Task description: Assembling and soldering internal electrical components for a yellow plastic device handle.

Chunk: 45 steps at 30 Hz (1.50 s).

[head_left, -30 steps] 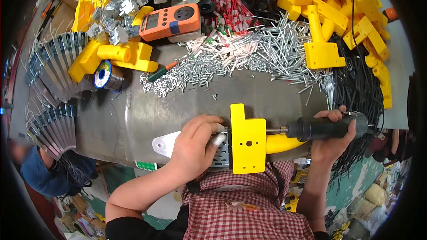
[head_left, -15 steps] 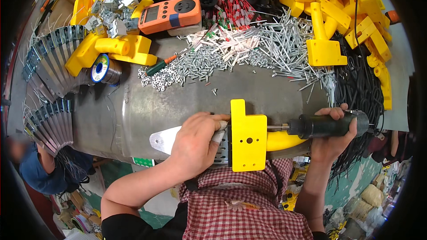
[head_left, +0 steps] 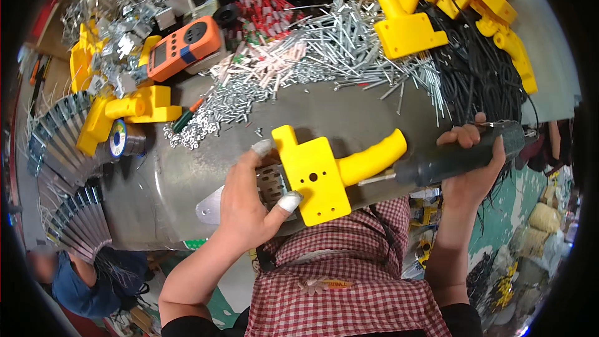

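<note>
My left hand is closed around the slotted metal part of a yellow plastic housing with a handle. White covers wrap the thumb and a fingertip. A flat silver blade sticks out to the left beneath that hand. The yellow handle points up and to the right. In my right hand is a dark electric screwdriver, fingers wrapped round its body. Its thin bit lies just below the yellow handle, pointing left; whether it touches the handle I cannot tell.
Behind lie piles of screws, nuts and black cables. More yellow housings lie at the back right. An orange meter, a solder spool and fanned metal blades are leftward. Another person's blue sleeve shows lower left.
The yellow housing has tilted, its handle swinging up at the right. The screwdriver bit has come away from the housing's side. My left fingers have spread over its edges. The whole view has turned slightly.
</note>
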Available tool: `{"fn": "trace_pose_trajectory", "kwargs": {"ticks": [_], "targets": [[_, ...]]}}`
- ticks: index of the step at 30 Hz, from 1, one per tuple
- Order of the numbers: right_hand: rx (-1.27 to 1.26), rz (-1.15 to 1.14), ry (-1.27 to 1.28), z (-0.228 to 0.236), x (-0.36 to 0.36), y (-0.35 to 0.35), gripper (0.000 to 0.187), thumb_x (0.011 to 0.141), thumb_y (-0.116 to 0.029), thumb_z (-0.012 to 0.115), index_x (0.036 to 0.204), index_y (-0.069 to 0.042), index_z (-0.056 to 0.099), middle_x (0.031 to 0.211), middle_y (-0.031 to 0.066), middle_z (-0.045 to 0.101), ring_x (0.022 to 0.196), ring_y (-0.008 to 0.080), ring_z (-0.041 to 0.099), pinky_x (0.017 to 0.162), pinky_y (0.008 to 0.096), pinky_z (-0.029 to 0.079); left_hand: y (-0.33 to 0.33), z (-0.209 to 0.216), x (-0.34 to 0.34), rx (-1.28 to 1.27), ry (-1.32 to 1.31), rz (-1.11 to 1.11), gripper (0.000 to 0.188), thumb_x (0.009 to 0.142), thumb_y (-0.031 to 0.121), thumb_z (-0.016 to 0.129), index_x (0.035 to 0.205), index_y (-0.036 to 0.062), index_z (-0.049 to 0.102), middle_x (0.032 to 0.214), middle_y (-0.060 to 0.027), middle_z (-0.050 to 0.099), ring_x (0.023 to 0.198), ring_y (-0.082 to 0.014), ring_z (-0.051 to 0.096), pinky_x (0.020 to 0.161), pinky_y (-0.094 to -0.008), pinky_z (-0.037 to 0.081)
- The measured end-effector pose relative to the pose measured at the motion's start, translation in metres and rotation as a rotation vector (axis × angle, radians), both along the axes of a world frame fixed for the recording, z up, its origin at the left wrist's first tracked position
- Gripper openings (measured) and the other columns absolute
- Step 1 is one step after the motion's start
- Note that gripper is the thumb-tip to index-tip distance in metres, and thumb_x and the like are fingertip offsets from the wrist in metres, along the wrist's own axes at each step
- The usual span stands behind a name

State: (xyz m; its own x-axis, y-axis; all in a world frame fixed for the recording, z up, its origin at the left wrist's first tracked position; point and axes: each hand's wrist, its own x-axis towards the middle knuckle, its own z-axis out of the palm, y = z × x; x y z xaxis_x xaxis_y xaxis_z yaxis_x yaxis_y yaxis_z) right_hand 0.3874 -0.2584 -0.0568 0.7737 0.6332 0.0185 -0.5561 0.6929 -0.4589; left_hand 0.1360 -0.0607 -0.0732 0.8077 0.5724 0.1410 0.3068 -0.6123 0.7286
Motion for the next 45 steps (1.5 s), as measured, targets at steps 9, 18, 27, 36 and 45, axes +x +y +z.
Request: {"fn": "trace_pose_trajectory", "kwargs": {"ticks": [9,18,27,36,45], "targets": [[-0.103,0.032,-0.086,-0.009,-0.037,0.003,0.043,0.088,-0.033,0.054,0.121,-0.006,0.046,0.084,0.0049,0.052,0.082,0.0194,0.050,0.087,0.0381,0.039,-0.001,-0.007,0.001,0.145,0.031,-0.048,0.085,0.074,0.032,0.076,0.136,-0.0031,0.031,0.115,-0.0181,0.055,0.102,-0.0358,0.054,0.090,-0.0443,0.042],[-0.018,-0.024,0.013,-0.001,-0.029,-0.001,0.040,0.088,-0.033,0.053,0.119,-0.007,0.046,0.084,0.0039,0.051,0.080,0.0177,0.048,0.087,0.0385,0.036,0.001,-0.009,-0.001,0.045,0.017,-0.024,0.087,0.072,0.028,0.078,0.137,-0.0026,0.028,0.116,-0.0193,0.054,0.105,-0.0352,0.054,0.091,-0.0439,0.042],[-0.010,-0.063,0.090,-0.017,-0.032,-0.006,0.038,0.089,-0.027,0.055,0.118,-0.006,0.044,0.085,0.0025,0.045,0.082,0.0148,0.047,0.091,0.0370,0.038,0.006,0.002,-0.001,0.034,-0.083,-0.012,0.062,0.076,0.019,0.073,0.127,0.0006,0.042,0.113,-0.0187,0.053,0.105,-0.0330,0.053,0.089,-0.0402,0.044],[-0.022,0.007,0.067,-0.025,-0.027,-0.006,0.040,0.092,-0.026,0.052,0.124,-0.005,0.041,0.090,0.0032,0.042,0.087,0.0155,0.045,0.095,0.0383,0.038,0.098,-0.012,-0.069,0.497,0.229,0.601,0.023,0.074,-0.001,0.064,0.093,0.0027,0.052,0.080,-0.0147,0.060,0.078,-0.0331,0.059,0.069,-0.0423,0.047],[-0.046,-0.010,0.070,-0.021,-0.029,-0.005,0.038,0.092,-0.028,0.050,0.122,-0.005,0.043,0.090,0.0037,0.044,0.087,0.0160,0.047,0.094,0.0381,0.038,0.109,0.004,-0.076,0.739,0.359,0.185,0.019,0.071,-0.002,0.060,0.088,0.0043,0.053,0.084,-0.0104,0.058,0.082,-0.0310,0.057,0.070,-0.0412,0.048]]}}
